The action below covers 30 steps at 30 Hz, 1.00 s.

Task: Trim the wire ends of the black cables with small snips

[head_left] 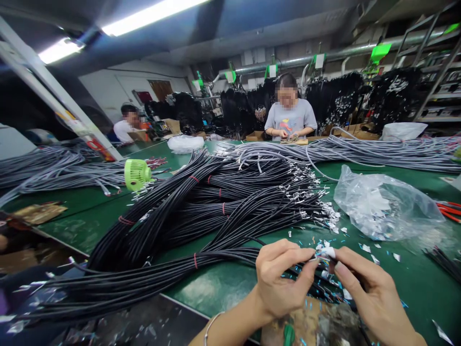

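Observation:
Low at the right, my left hand (283, 276) pinches thumb and fingertips together at the stripped end of a cable (327, 253). A white wrapping and thin wires show there. From the other side, my right hand (370, 290) closes thumb and forefinger on the same cable end. Which wire each fingertip grips is partly hidden. Below and behind my fingers lie more black cable ends with small blue scraps. A red-banded bundle of black cables (162, 269) runs leftward from under my left hand.
Tied black cables (187, 211) cover the middle of the green table (205, 283). A clear plastic bag (385, 202) with scraps lies right. Grey cables (345, 151) cross behind. A green fan (137, 174) stands left. Under my hands is a worn block (302, 322). One co-worker (291, 113) sits opposite.

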Each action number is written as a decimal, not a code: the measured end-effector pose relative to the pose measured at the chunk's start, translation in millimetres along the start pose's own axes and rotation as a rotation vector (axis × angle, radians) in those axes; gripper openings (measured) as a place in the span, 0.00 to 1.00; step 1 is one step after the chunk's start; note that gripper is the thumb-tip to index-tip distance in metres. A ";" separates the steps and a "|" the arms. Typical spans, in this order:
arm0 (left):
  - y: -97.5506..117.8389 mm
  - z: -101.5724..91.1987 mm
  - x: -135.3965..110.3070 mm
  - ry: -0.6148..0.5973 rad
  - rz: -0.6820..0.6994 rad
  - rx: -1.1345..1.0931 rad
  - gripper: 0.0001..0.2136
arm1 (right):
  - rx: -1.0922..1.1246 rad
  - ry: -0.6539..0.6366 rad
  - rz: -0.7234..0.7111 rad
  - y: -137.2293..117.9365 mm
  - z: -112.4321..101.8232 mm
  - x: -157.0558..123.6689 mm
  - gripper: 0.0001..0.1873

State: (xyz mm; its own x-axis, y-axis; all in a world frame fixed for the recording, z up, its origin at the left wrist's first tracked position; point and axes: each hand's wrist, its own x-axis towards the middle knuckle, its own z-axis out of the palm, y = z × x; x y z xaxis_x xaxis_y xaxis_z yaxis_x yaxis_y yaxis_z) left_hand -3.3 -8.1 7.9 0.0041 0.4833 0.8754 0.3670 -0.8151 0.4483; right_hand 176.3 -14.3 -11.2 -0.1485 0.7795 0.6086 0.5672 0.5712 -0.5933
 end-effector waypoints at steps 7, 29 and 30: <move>0.9 0.5 1.3 -0.010 0.030 0.034 0.06 | 0.019 -0.046 -0.048 -7.3 0.0 6.0 0.12; -2.3 2.7 -2.4 -0.026 0.104 0.133 0.05 | 0.042 -0.011 0.051 -11.1 2.6 5.2 0.11; -2.2 3.1 -2.3 -0.031 0.098 0.135 0.05 | 0.020 0.004 0.051 -9.8 2.4 4.9 0.11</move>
State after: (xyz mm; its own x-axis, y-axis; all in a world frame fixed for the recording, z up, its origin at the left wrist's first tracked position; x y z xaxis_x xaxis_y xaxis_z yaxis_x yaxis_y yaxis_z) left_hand -1.3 -6.4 4.4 0.0741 0.4147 0.9069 0.4854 -0.8095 0.3305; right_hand 168.0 -15.5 -3.6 -0.1167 0.8070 0.5789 0.5576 0.5355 -0.6343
